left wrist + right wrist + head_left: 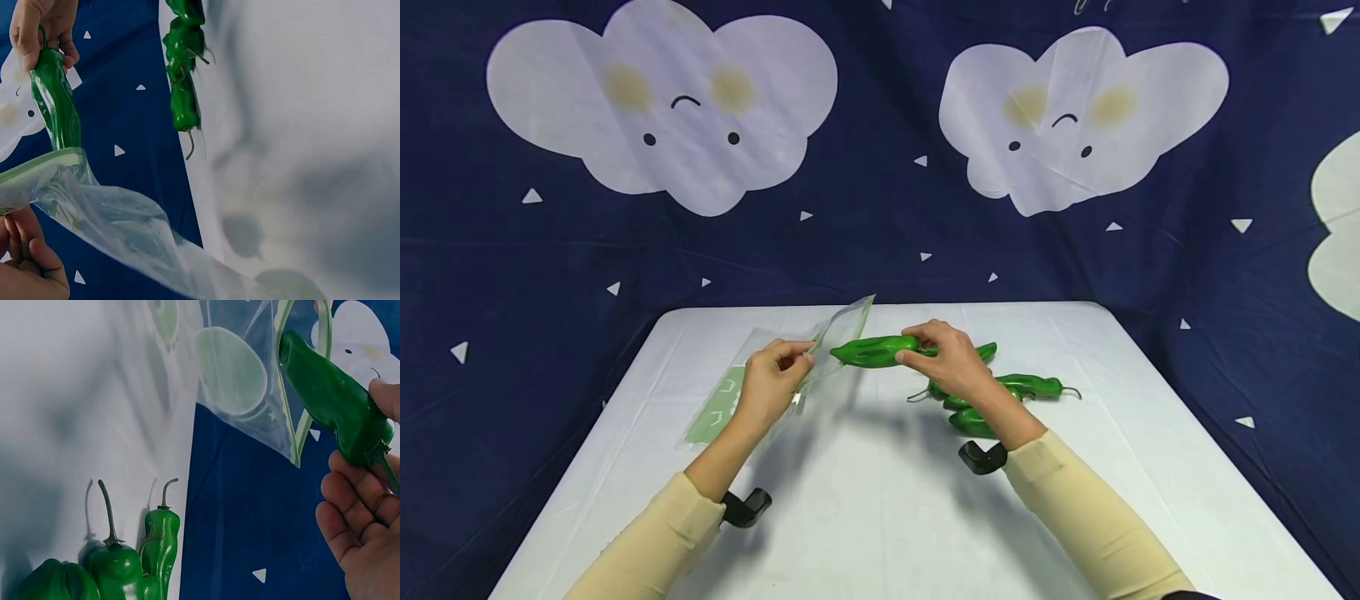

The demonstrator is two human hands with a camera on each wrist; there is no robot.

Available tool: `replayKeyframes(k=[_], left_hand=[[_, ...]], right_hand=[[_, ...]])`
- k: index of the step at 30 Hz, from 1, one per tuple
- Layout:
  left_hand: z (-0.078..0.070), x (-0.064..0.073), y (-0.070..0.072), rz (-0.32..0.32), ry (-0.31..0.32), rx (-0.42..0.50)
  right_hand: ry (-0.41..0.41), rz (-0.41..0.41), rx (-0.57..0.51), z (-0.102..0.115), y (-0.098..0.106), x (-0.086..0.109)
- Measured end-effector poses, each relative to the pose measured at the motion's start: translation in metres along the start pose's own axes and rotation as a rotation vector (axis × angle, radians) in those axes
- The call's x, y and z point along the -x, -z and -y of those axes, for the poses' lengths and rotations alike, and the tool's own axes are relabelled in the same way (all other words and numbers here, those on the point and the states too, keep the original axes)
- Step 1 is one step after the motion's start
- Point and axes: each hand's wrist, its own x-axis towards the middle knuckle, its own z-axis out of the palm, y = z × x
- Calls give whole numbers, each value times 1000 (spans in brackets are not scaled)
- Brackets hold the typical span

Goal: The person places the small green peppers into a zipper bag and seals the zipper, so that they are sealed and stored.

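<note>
My right hand (951, 358) grips a green pepper (874, 352) by its stem end, above the table. The pepper's tip points left, at the mouth of a clear zip bag (842, 333) with a pale green rim. In the right wrist view that tip (290, 353) sits between the two edges of the parted mouth. My left hand (772, 379) pinches the bag near its rim and holds it up. Under and beside my right forearm lie several more green peppers (1033, 385), partly hidden by it.
A flat clear package with a green printed panel (715, 412) lies on the table at the left. The white table (880, 508) ends at a dark blue cloth backdrop (880, 167) printed with clouds. Black wrist mounts (747, 507) stick out from both sleeves.
</note>
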Motion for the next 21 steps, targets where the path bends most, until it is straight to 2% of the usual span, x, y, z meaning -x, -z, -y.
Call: replayKeyframes(k=[8, 21], left_hand=[[-2, -1, 1, 57, 59, 77], [0, 0, 1, 103, 115, 166]], right_hand=[[7, -5, 6, 0, -2, -3], [8, 9, 1, 1, -3, -5]])
